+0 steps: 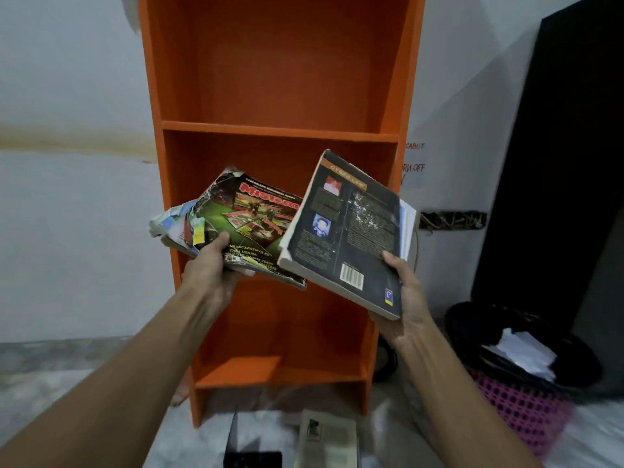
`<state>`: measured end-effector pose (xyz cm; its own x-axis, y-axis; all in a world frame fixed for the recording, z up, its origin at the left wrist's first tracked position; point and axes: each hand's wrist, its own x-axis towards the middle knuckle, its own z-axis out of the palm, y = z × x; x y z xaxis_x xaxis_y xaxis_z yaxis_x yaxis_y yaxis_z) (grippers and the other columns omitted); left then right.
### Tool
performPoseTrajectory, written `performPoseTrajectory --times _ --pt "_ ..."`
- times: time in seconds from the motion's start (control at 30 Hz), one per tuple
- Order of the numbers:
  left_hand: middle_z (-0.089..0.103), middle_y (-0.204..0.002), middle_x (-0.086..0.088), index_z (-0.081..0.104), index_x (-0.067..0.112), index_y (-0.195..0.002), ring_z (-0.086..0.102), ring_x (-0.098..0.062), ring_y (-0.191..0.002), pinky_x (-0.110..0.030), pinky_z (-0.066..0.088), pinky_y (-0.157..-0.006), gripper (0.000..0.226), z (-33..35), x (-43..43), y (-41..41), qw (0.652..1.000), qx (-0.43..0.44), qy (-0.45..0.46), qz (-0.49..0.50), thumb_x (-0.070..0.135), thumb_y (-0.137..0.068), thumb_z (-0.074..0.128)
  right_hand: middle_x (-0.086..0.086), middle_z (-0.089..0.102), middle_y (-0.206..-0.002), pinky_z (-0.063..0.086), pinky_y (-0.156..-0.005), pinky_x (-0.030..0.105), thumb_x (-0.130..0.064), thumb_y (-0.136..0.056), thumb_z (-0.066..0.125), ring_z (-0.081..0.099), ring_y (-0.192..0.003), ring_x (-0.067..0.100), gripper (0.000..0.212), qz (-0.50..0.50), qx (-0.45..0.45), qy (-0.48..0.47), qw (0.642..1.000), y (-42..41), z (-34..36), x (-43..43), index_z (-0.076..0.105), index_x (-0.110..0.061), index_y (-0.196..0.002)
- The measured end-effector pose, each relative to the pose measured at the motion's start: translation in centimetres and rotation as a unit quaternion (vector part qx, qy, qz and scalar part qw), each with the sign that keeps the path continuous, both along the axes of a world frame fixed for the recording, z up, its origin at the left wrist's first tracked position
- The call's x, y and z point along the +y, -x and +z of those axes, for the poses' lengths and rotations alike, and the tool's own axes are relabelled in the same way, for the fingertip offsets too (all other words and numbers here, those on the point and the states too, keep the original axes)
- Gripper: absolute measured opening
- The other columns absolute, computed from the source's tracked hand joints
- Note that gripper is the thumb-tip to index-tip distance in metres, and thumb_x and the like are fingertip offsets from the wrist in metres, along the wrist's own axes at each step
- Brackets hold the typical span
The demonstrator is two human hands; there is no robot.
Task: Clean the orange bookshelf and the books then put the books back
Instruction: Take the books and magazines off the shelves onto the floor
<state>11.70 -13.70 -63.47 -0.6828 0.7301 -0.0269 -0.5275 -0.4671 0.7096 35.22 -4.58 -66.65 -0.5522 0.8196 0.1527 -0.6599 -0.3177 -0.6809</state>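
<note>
Before the orange bookshelf [280, 62], left hand [211, 265] grips magazines [250, 217], right hand [407, 298] a dark book [354, 231].

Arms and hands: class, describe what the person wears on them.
Nothing worn shows. The left hand and right hand are ungloved, no rings visible; left forearm and right forearm are bare to the frame edge: no sleeves, watch or bracelet.

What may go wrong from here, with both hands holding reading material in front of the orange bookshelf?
1. The left hand grips the torn magazines only at their near edge; the ragged loose pages may slip out or tear further.
2. The right hand holds the dark book by one lower corner, tilted, so it may tip and fall.
3. A pale book lies on the floor below; something dropped may strike it.
</note>
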Motion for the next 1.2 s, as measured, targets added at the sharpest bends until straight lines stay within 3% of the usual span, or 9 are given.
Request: performPoseTrajectory --times 0.13,0.33,0.63,0.8,0.9,1.0,1.1,1.17,1.2 --pt "0.07 -0.116 -0.013 0.055 0.003 -0.127 0.072 -0.022 -0.097 -0.034 0.062 -0.063 0.033 -2.6 -2.2 -0.6 1.0 -0.009 0.014 0.0 0.012 -0.096 0.057 0.016 0.074 -0.092 0.06 -0.057 0.036 -0.02 -0.088 0.061 0.073 -0.071 0.028 0.026 -0.026 -0.051 0.051 0.997 -2.7 -5.4 -1.0 0.065 -0.003 -0.107" --pt "0.07 -0.117 -0.013 0.058 0.002 -0.125 0.07 -0.023 -0.102 -0.039 0.061 -0.079 0.031 -6.2 -4.6 -1.6 0.999 -0.007 0.035 -0.006 0.012 -0.095 0.059 0.016 0.074 -0.083 0.059 -0.05 0.038 -0.017 -0.093 0.054 0.072 -0.064 0.028 0.02 -0.046 -0.097 0.137 0.985 -3.6 -14.6 -2.2 0.068 -0.003 -0.093" --pt "0.075 -0.094 -0.01 0.064 0.003 -0.104 0.072 -0.02 -0.086 -0.041 0.058 -0.086 0.016 -11.2 -8.2 -4.6 0.994 0.006 0.106 -0.019 0.015 -0.096 0.058 0.013 0.074 -0.085 0.06 -0.057 0.035 -0.024 -0.079 0.068 0.072 -0.067 0.026 0.03 -0.01 -0.255 0.24 0.937 -3.6 -28.3 -3.2 0.067 -0.005 -0.103" --pt "0.074 -0.069 -0.002 0.062 0.008 -0.087 0.071 -0.015 -0.061 -0.032 0.058 -0.049 0.019 -14.8 -9.4 -6.6 0.987 0.027 0.156 -0.035 0.018 -0.099 0.052 0.014 0.075 -0.089 0.059 -0.054 0.035 -0.024 -0.092 0.06 0.073 -0.072 0.028 0.028 0.041 -0.324 0.262 0.908 -3.6 -33.7 -3.5 0.065 -0.006 -0.112" --pt "0.075 -0.078 -0.003 0.065 0.008 -0.092 0.071 -0.017 -0.074 -0.033 0.061 -0.062 0.012 -17.0 -9.4 -7.3 0.986 -0.005 0.162 -0.031 0.015 -0.097 0.056 0.014 0.075 -0.094 0.058 -0.056 0.034 -0.025 -0.089 0.064 0.072 -0.079 0.029 0.032 0.051 -0.395 0.257 0.88 -3.2 -35.9 -2.8 0.065 -0.006 -0.115" --pt "0.076 -0.085 -0.005 0.066 0.007 -0.099 0.073 -0.016 -0.073 -0.028 0.059 -0.058 0.01 -19.3 -9.5 -8.0 0.983 -0.024 0.178 -0.027 0.013 -0.096 0.058 0.016 0.073 -0.102 0.058 -0.06 0.039 -0.027 -0.084 0.07 0.071 -0.088 0.033 0.039 0.055 -0.439 0.258 0.859 -3.2 -37.9 -2.5 0.064 -0.007 -0.117" --pt "0.075 -0.103 -0.01 0.064 0.006 -0.112 0.074 -0.019 -0.086 -0.029 0.059 -0.063 0.02 -21.9 -9.3 -8.4 0.979 -0.052 0.194 -0.017 0.011 -0.093 0.061 0.013 0.073 -0.098 0.059 -0.076 0.042 -0.043 -0.076 0.078 0.07 -0.089 0.032 0.057 -0.004 -0.515 0.222 0.828 -2.8 -40.1 -2.1 0.064 -0.005 -0.116" --pt "0.074 -0.107 -0.012 0.064 0.005 -0.113 0.073 -0.022 -0.092 -0.034 0.061 -0.069 0.021 -23.8 -9.0 -8.7 0.976 -0.071 0.206 -0.022 0.011 -0.093 0.061 0.011 0.068 -0.094 0.054 -0.076 0.035 -0.06 -0.076 0.072 0.065 -0.087 0.028 0.073 -0.051 -0.606 0.156 0.778 -2.5 -40.3 -2.2 0.061 0.0 -0.115" --pt "0.073 -0.108 -0.013 0.064 0.004 -0.114 0.073 -0.023 -0.094 -0.036 0.061 -0.072 0.021 -24.8 -8.7 -9.1 0.973 -0.082 0.211 -0.029 0.011 -0.094 0.061 0.013 0.065 -0.098 0.051 -0.078 0.035 -0.067 -0.081 0.061 0.061 -0.092 0.029 0.077 -0.056 -0.679 0.097 0.726 -2.5 -40.2 -2.2 0.059 0.002 -0.115"
